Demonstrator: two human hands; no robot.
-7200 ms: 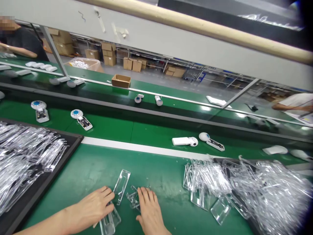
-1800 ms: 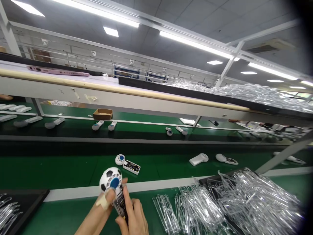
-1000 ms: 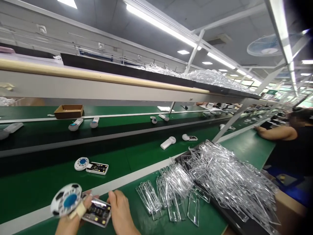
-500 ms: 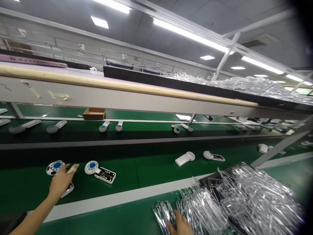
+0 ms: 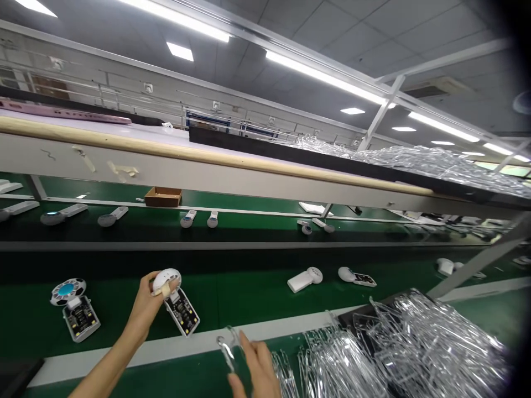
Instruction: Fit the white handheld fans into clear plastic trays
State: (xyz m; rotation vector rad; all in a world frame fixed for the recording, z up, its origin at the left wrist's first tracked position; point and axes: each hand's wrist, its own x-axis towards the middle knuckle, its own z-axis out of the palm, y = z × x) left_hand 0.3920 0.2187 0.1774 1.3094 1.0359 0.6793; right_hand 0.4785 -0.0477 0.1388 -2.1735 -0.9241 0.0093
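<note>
My left hand (image 5: pixel 145 307), a beige wrap on one finger, grips the round head of a white handheld fan (image 5: pixel 182 314). The fan's handle is uncovered and shows a dark circuit board. My right hand (image 5: pixel 259 367) holds a clear plastic piece (image 5: pixel 227 352) over the belt's near edge. Left of my left hand lies another fan (image 5: pixel 82 318) with a soccer-ball pattern, a blue centre and its board exposed. By my right hand are rows of clear plastic pieces (image 5: pixel 340 359), and a larger pile of them (image 5: pixel 440 342) lies farther right.
Farther right on the green belt (image 5: pixel 232 293) are a white fan (image 5: pixel 305 279) and a fan with its board showing (image 5: pixel 357 277). More fans lie on the belt behind. A brown box (image 5: pixel 163 197) stands there. A shelf edge (image 5: pixel 232 171) and a slanted post (image 5: pixel 477 265) cross the view.
My left hand has moved right from the soccer-ball fan and taken hold of the other fan, whose head is now raised. My right hand has lifted a clear plastic piece and moved left.
</note>
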